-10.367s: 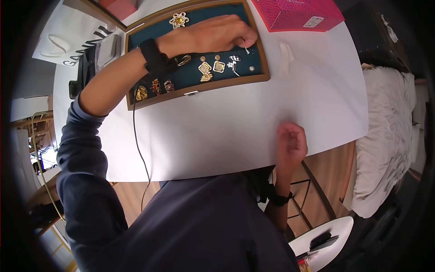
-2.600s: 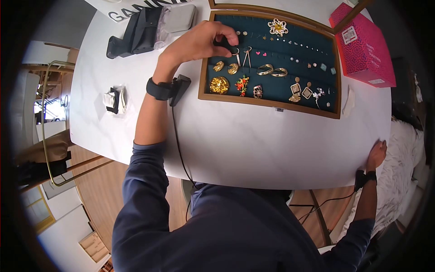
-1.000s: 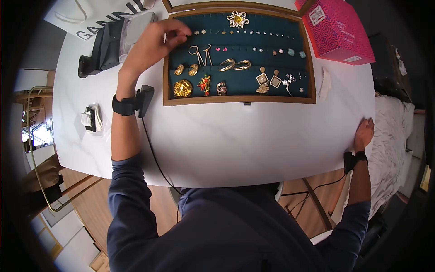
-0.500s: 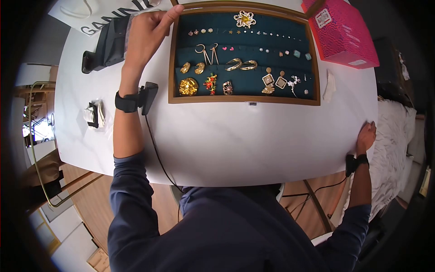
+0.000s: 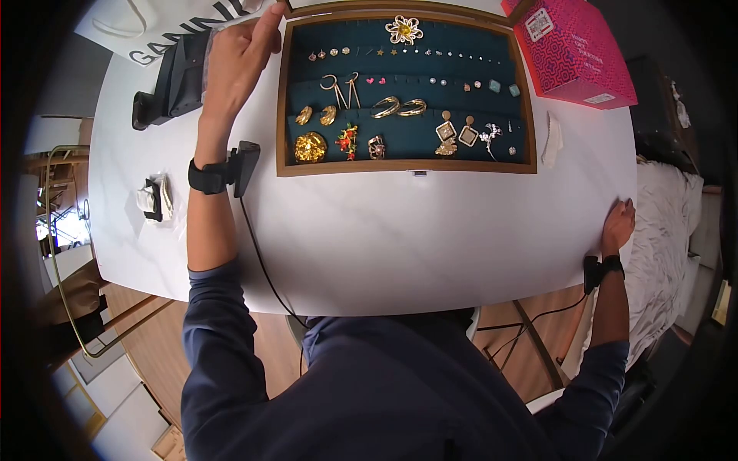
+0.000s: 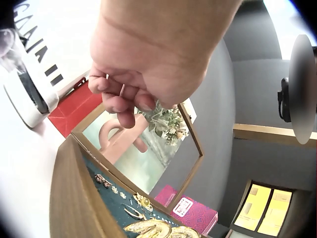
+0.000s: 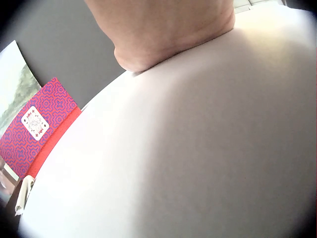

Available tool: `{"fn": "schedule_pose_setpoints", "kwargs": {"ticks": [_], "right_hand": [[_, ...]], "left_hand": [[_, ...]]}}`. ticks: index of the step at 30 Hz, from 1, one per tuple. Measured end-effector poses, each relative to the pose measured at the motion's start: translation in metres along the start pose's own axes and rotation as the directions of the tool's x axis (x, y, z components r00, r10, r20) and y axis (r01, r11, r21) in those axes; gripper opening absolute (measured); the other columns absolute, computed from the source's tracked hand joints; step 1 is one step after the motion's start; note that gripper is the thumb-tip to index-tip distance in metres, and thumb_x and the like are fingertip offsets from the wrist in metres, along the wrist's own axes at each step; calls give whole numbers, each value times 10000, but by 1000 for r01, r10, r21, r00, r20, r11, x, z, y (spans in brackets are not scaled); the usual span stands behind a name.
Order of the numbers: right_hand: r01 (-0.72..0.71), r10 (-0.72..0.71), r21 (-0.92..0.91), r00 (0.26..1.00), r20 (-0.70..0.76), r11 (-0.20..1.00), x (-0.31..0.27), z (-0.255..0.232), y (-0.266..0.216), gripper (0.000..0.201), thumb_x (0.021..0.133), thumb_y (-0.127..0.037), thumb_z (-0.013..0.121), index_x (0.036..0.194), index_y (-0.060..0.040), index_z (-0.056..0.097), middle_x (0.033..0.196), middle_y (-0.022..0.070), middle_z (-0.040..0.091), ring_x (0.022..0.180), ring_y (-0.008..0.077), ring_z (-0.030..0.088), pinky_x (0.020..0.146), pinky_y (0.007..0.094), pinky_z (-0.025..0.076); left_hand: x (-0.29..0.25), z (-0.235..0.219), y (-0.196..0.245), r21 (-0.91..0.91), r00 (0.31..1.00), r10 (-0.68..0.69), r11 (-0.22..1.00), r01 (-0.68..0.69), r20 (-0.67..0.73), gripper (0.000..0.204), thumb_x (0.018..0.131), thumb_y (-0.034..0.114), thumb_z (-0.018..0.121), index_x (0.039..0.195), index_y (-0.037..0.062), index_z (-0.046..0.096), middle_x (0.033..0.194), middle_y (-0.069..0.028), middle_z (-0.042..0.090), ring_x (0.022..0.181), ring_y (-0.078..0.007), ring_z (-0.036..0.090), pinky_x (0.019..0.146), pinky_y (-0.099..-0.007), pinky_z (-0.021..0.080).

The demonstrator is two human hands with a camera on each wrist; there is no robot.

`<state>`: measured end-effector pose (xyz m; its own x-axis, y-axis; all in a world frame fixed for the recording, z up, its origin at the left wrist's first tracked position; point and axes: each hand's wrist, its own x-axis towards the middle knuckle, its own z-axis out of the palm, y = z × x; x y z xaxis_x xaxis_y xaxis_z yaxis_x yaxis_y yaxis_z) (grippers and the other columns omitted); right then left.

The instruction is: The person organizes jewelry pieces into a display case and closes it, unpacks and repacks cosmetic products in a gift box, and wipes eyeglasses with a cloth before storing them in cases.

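At the upper left corner of a wooden jewellery box [image 5: 346, 170], my left hand [image 5: 238, 65] stands with its thumb straight along the lid's side. The left wrist view shows its fingers [image 6: 126, 119] loosely bent in front of the raised lid [image 6: 188, 181], with nothing visible between them. Rows of earrings lie on the dark green lining, among them small pink studs [image 5: 317, 56], long hoops with bars [image 5: 352, 91] and gold hoops [image 5: 410, 108]. A flower brooch [image 5: 404, 31] lies at the back. My right hand [image 5: 617, 225] rests at the table's right edge.
A pink patterned box [image 5: 576, 54] stands right of the jewellery box, with a pale strip [image 5: 551, 140] before it. On the left are a dark pouch [image 5: 181, 77], a white paper bag [image 5: 115, 31] and a small packet [image 5: 157, 198]. A cable [image 5: 265, 261] runs from my left wrist.
My left hand has drawn back from the box's top row to the lid's left corner, uncovering small pink studs. Earlier it worked at the box's right end. My right hand has stayed put lately.
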<state>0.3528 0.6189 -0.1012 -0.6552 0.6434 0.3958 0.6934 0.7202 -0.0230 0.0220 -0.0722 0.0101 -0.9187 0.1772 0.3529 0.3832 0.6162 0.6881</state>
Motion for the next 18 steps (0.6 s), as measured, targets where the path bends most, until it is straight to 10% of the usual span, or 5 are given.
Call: {"fn": "schedule_pose_setpoints", "kwargs": {"ticks": [18], "right_hand": [[-22,22,-29,1000,-9,999,0,0,-2,546,1013,-337,409,1386,18,593,1371,237,619,1257,440,571,1103,473,431]], "left_hand": [[0,-2,-1,28,997,58,998,-59,49,559,1036,410,509,646,33,644,521,-20,577,517,-90,565,574,-272,451]]}}
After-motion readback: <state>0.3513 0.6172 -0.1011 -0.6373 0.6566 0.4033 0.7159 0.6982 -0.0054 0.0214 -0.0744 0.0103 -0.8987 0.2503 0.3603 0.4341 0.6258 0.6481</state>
